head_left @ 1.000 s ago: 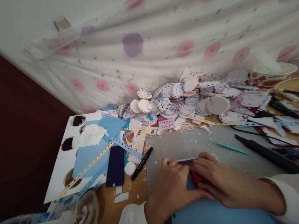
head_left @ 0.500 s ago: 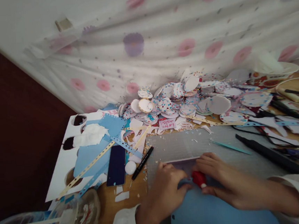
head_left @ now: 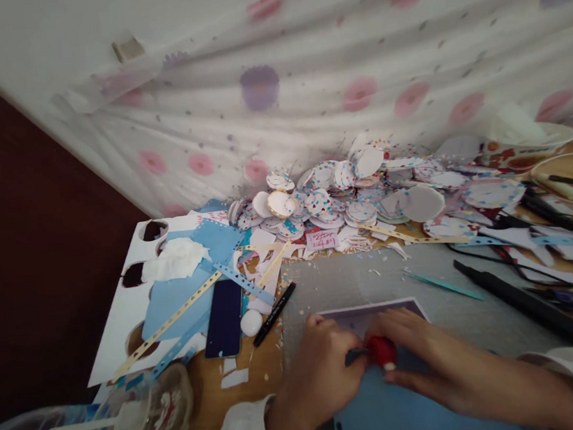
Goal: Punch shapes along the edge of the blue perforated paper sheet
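Note:
A small red craft punch (head_left: 381, 351) with a pale nub at its lower end sits between my hands. My right hand (head_left: 418, 344) is closed around it, fingers over its top and thumb below. My left hand (head_left: 323, 355) is closed in a pinch just left of the punch, on a dark bluish edge that seems to belong to the blue sheet (head_left: 398, 406). Small holes run along the sheet's left edge, which lies below both hands. Behind the fingers shows a purplish panel with a white border (head_left: 410, 308). My fingers partly hide the punch and the pinched edge.
Decorated paper discs (head_left: 315, 202) are heaped along the curtain. On the left lie a phone (head_left: 224, 317), a black marker (head_left: 275, 314), a round white lid (head_left: 251, 322) and punched strips (head_left: 175, 318). Teal tweezers (head_left: 443, 284) and a long black tool (head_left: 519, 301) lie right.
The red punch has turned slightly and shows more of its round body. My right hand has shifted a little down and right, uncovering more of the white-bordered panel.

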{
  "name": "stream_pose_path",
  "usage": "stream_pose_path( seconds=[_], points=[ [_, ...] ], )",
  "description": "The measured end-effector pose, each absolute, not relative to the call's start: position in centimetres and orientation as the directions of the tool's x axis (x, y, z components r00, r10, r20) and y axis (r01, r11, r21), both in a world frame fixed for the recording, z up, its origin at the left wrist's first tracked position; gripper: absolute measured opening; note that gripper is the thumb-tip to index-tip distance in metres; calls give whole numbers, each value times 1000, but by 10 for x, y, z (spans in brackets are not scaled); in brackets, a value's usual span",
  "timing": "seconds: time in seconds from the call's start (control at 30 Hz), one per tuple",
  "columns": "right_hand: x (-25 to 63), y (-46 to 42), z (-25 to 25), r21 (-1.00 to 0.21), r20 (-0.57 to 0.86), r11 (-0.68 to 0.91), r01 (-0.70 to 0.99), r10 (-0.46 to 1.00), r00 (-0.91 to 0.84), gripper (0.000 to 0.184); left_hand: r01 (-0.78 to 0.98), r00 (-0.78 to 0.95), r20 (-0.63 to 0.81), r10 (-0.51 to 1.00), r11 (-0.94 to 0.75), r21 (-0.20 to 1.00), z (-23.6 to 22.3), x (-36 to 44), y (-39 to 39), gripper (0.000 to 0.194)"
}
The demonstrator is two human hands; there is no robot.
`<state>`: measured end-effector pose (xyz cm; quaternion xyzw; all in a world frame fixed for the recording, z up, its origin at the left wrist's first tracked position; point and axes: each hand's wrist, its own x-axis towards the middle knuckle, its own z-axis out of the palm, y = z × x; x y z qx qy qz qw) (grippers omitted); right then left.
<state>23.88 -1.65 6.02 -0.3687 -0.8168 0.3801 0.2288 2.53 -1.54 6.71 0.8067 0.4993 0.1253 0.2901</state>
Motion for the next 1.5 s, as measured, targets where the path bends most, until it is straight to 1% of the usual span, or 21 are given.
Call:
stream_pose_path(
  seconds=[0.1,0.17,0.3,0.4,0.47,0.53,0.67,0.77,0.83,0.93,1.0,1.1,1.27,1.33,1.5],
  points=[
    [240,-17,60,-871,-6,280,403,814,-580,24,730,444,-107,889,-290,619,71,25,-16,6],
    [241,-16,63,-904,-69,182,388,832,-550,26,717,436,-113,893,-269,643,75,25,-15,7],
    [243,-12,68,-931,-119,119,345,794,-596,23,686,462,-133,877,-259,680,78,22,-14,6],
    [244,-9,69,-925,-178,88,371,760,-625,23,688,490,-154,858,-271,673,77,20,-14,6],
    [243,-8,67,-908,-192,100,408,765,-614,22,686,514,-151,845,-298,664,74,20,-15,6],
    [242,-8,64,-898,-163,139,417,776,-610,21,689,507,-138,851,-304,657,72,22,-16,6],
    [240,-8,59,-914,-99,185,362,761,-641,20,693,466,-117,877,-280,664,71,26,-18,7],
    [241,-8,59,-916,-121,187,356,718,-686,19,673,472,-118,874,-271,688,71,24,-18,9],
    [244,-9,60,-910,-136,188,369,707,-694,18,667,477,-134,869,-258,699,71,21,-18,8],
    [251,-7,64,-902,-138,169,396,758,-637,20,707,450,-158,879,-242,664,71,15,-18,1],
    [255,-4,68,-901,-124,156,404,800,-586,24,729,419,-163,893,-224,646,72,11,-19,2],
    [260,0,73,-893,-110,159,422,831,-545,30,717,376,-174,910,-167,677,73,8,-19,2],
    [263,-2,72,-864,-106,212,456,809,-578,26,668,357,-193,914,-106,737,72,8,-17,16],
    [263,-4,68,-857,-115,229,462,790,-603,25,659,358,-202,912,-94,746,69,8,-16,17],
    [259,-4,68,-868,-91,224,443,806,-585,23,668,318,-209,925,-62,742,66,10,-16,7]
  ],
)
